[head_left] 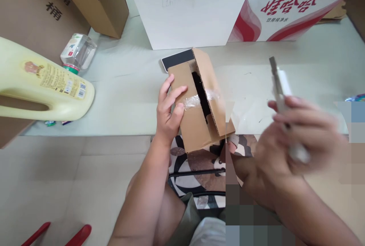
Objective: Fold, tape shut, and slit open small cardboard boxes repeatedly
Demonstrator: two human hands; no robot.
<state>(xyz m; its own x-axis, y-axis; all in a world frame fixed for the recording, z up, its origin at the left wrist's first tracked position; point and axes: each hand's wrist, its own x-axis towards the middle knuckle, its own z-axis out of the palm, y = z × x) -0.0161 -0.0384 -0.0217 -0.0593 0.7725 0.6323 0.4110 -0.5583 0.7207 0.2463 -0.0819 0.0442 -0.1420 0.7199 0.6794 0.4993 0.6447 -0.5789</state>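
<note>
My left hand (170, 109) grips the left side of a small brown cardboard box (196, 120). Its fingers are spread over one top flap. The flaps stand partly apart, leaving a dark gap, and clear tape (191, 102) clings to them across the gap. Something black shows inside, but I cannot tell what. My right hand (299, 132), blurred by motion, is raised to the right of the box, apart from it. Closed in it is a utility knife (281, 82) with a pale handle and a metal blade pointing up. Behind the box lies a flat dark-topped object (177, 59) with a white edge.
A large yellow jug (57, 82) and a clear plastic jar (79, 51) on its side are at the left. Large white cartons (188, 6) line the back, with brown cartons (108, 6) at back left. The table edge runs below the box; blocky pixelation hides the lower right.
</note>
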